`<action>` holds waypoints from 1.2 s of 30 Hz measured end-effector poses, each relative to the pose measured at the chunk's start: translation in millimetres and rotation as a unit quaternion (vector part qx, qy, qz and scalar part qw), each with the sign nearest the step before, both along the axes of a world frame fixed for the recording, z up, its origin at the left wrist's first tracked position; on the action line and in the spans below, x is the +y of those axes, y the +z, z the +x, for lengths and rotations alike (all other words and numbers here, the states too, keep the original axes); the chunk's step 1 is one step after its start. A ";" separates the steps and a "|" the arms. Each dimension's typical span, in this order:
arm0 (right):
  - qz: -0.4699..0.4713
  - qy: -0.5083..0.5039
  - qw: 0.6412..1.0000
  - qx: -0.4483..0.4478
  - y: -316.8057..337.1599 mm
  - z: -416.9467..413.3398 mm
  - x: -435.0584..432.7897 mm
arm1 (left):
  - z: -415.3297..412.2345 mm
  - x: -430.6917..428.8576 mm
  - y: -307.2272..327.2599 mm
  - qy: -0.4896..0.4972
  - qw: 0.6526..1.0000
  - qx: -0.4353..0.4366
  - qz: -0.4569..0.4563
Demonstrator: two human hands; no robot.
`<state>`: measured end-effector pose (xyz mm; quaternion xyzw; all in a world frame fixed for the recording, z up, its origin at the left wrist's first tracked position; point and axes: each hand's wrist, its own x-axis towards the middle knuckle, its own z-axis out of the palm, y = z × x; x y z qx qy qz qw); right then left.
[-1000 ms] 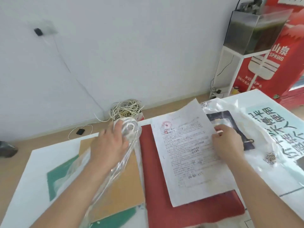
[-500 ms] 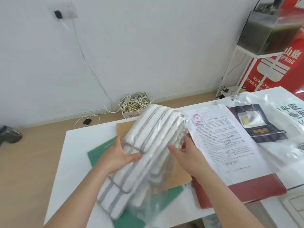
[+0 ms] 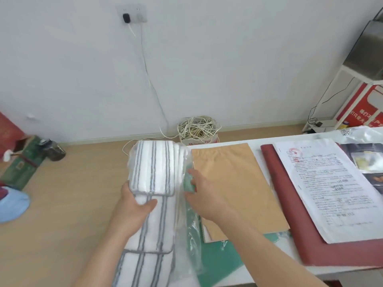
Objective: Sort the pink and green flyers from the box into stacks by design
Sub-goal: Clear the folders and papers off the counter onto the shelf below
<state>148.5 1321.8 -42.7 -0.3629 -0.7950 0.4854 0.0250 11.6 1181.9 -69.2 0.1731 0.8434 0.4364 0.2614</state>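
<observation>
Left hand (image 3: 134, 206) is clamping the striped cloth pack (image 3: 153, 168), thumb lying across its front and fingers wrapping behind, so that the soft bundle is hanging upright off the table's left edge rather than lying over the papers. Right hand (image 3: 205, 195) is reaching in from the other side against the loose clear plastic bag (image 3: 186, 224) that sleeves the pack. Whether it is pinching the film or only steadying it cannot be told, as the fingertips are sitting behind the glare. Judged from this grip, the pack is being treated as clutter and taken off the work area. Just beside the right hand a tan envelope (image 3: 234, 189) is lying on a green sheet (image 3: 217, 259), possibly one of the green flyers. Further right, a printed document (image 3: 323, 187) is resting on a red folder (image 3: 290, 214) on the white table (image 3: 257, 154). No pink flyer or box is showing, so sorting appears not yet begun.
</observation>
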 end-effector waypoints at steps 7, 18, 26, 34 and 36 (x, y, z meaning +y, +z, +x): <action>0.175 -0.134 0.949 -0.223 -16.5 82.7 85.5 | 17.5 -13.6 4.9 -0.054 0.918 0.355 -0.166; 0.030 -0.240 0.966 -0.093 -44.0 98.9 135.8 | 139.1 80.9 -23.4 -0.408 0.806 0.320 -0.285; 0.006 -0.143 0.989 0.042 -18.4 109.9 113.7 | 134.4 95.6 -12.6 -0.347 0.866 0.316 -0.173; -0.091 -0.256 0.954 0.125 51.6 262.3 208.5 | 162.3 109.6 -20.7 -0.363 0.854 0.327 -0.177; -0.103 -0.287 0.950 0.073 31.3 283.4 233.4 | 180.6 110.2 -30.1 -0.394 0.819 0.325 -0.261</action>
